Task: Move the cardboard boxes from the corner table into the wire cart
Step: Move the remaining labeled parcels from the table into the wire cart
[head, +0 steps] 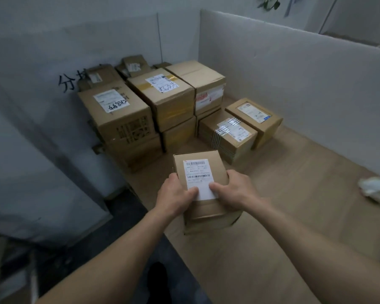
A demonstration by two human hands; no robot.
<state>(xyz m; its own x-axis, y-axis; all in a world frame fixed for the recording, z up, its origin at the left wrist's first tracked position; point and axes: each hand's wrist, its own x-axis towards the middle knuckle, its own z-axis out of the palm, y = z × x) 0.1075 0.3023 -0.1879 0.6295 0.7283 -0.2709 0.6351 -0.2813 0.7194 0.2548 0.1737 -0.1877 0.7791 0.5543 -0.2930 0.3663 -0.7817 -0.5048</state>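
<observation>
A small cardboard box with a white shipping label is between both my hands, just above the near left part of the wooden corner table. My left hand grips its left side with the thumb on the label. My right hand grips its right side, thumb on the label too. Behind it, several more cardboard boxes stand stacked in the corner: a tall stack at the left, another in the middle, and two lower boxes at the right. The wire cart is not in view.
A white partition borders the table's right side and a grey wall with black writing stands at the left. A crumpled pale bag lies at the table's right edge. Dark floor shows left of the table.
</observation>
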